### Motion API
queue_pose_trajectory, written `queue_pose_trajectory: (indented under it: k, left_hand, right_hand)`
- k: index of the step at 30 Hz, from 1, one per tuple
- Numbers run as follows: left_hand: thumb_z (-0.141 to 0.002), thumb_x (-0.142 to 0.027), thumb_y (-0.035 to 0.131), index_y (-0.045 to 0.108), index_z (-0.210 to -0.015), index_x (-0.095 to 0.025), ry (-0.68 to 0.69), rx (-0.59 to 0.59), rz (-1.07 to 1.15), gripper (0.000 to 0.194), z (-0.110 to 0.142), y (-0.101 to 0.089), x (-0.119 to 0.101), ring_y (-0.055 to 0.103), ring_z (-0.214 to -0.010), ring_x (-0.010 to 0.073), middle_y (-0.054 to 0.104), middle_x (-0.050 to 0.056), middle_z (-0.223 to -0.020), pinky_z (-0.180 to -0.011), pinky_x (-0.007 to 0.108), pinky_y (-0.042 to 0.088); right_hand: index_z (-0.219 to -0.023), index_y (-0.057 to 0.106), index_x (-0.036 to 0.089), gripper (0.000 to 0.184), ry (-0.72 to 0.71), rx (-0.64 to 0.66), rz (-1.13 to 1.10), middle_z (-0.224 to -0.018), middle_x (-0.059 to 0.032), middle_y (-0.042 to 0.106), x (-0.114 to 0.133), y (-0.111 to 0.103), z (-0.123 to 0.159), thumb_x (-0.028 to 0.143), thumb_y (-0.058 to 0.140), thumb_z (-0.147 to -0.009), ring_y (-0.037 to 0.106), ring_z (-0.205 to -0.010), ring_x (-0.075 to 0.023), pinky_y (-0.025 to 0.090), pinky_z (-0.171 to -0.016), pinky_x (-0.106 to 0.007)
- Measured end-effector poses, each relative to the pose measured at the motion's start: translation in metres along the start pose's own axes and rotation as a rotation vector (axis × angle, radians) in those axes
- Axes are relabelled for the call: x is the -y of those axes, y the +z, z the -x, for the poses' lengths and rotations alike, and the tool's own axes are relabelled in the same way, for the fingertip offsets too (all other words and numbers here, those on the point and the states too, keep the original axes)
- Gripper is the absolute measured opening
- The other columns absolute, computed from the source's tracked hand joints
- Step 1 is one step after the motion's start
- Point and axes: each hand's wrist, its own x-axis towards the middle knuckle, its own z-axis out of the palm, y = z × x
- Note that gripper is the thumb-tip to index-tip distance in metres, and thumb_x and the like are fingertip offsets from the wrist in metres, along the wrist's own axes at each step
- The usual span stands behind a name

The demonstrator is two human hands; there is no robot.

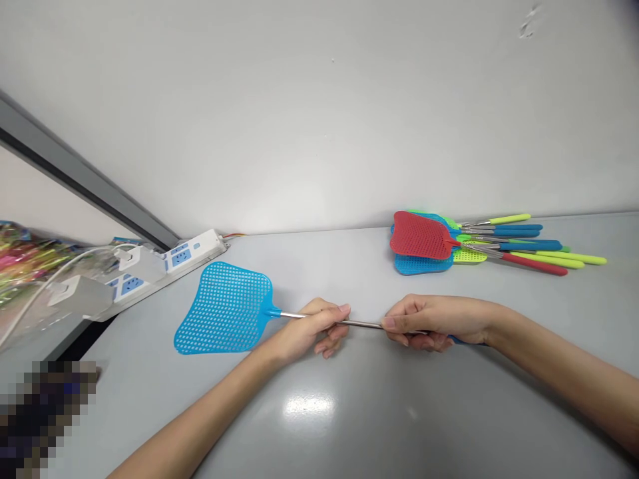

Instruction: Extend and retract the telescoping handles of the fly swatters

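Just a blue flyswatter (pixel 224 307) (two-handed grip)

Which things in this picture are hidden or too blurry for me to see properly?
Head view:
1. Handle end of the blue fly swatter: wrapped in the right hand, with only a sliver of blue showing.
2. Swatters under the red fly swatter: partly covered by it, so I cannot count them.
3. Bottom-left corner: a pixelated patch hides what is there.
4. Left edge: the shiny colourful bundle is cut off by the frame.

A blue mesh fly swatter (pixel 223 307) — steel shaft held level, head flat.
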Motion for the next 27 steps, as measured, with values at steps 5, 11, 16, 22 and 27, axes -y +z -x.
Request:
queue_pose_trajectory:
  k: [5,11,16,22,27]
  left_hand:
    - [-0.080,-0.037,0.039,0.037,-0.044,-0.016,0.007,-0.009,-0.013,0.042,0.002,-0.003,-0.001,0.036,-0.037,0.0087,0.028,-0.006,-0.031,-0.046,0.024,0.032]
    - [-0.080,-0.037,0.039,0.036,-0.045,-0.016,0.032,-0.024,-0.003,0.041,0.002,-0.005,0.001,0.035,-0.037,0.0082,0.027,-0.007,-0.031,-0.045,0.023,0.031]
    - [-0.080,-0.037,0.039,0.036,-0.045,-0.016,0.019,-0.039,-0.001,0.041,0.002,-0.008,0.002,0.036,-0.037,0.0083,0.026,-0.007,-0.031,-0.046,0.023,0.031]
    - [-0.080,-0.038,0.038,0.037,-0.043,-0.016,0.019,-0.059,0.004,0.043,0.000,-0.005,0.004,0.036,-0.036,0.0082,0.028,-0.006,-0.031,-0.045,0.023,0.030]
    - [-0.080,-0.042,0.036,0.036,-0.039,-0.016,0.080,-0.152,-0.088,0.049,-0.002,0.004,0.008,0.033,-0.036,0.0069,0.030,-0.005,-0.032,-0.044,0.022,0.028]
  right_hand:
    - [-0.064,0.043,0.014,0.037,0.000,-0.002,0.009,-0.050,0.0060,0.030,0.003,0.000,0.002,0.050,0.043,-0.076,0.020,-0.041,-0.0031,0.012,-0.034,-0.018]
    - [-0.063,0.043,0.014,0.037,0.001,-0.002,0.042,-0.049,0.0060,0.030,0.006,-0.005,0.004,0.049,0.043,-0.077,0.020,-0.041,-0.0031,0.012,-0.034,-0.018]
    - [-0.064,0.044,0.014,0.038,0.009,0.006,0.044,-0.049,0.0064,0.029,0.004,-0.009,0.006,0.050,0.043,-0.076,0.019,-0.040,-0.0030,0.011,-0.034,-0.018]
    - [-0.064,0.045,0.014,0.038,0.020,0.006,0.016,-0.048,0.0060,0.031,0.000,-0.010,0.004,0.049,0.044,-0.076,0.020,-0.040,-0.0028,0.011,-0.033,-0.017]
    - [-0.062,0.044,0.014,0.039,0.026,-0.002,0.016,-0.045,0.0066,0.030,-0.001,-0.011,0.002,0.049,0.043,-0.077,0.020,-0.037,-0.0025,0.012,-0.032,-0.017]
